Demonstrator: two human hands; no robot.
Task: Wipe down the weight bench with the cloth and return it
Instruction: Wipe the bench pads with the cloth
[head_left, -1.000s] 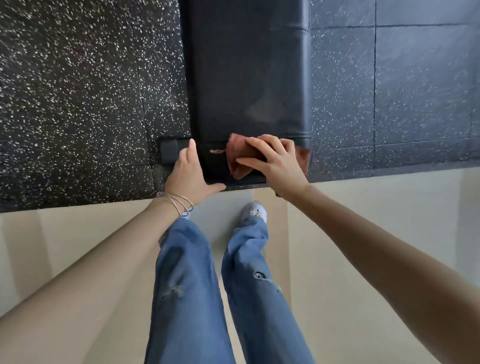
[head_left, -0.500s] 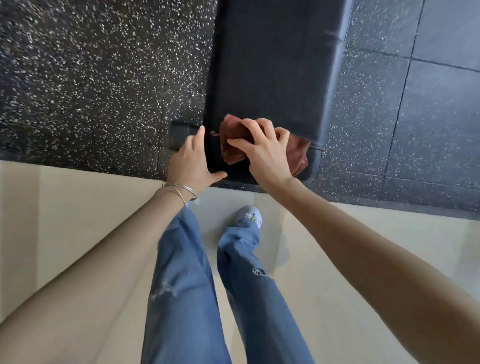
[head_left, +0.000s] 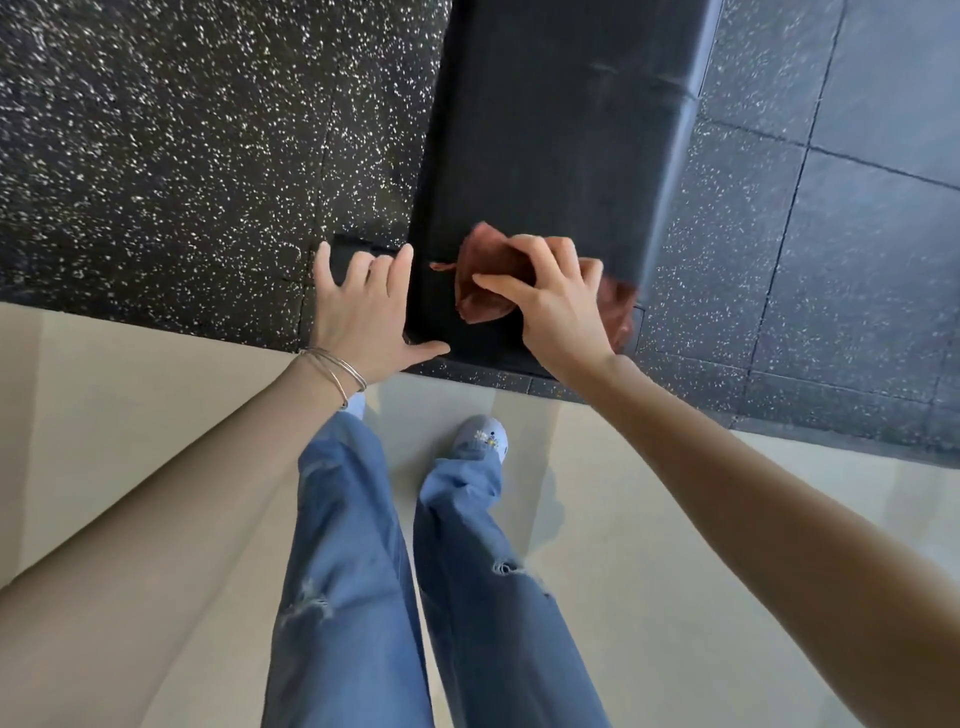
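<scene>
Watching from the side: the right hand (head_left: 558, 306) has barely shifted in the last second, fingers still bunched around the reddish cloth (head_left: 491, 283) on the near end of the black bench (head_left: 550, 135). What's changed is the left hand (head_left: 363, 317), its fingers now fanned wide at the bench's left edge. Looks like wiping has only reached this near end, so most of the pad is left.
</scene>
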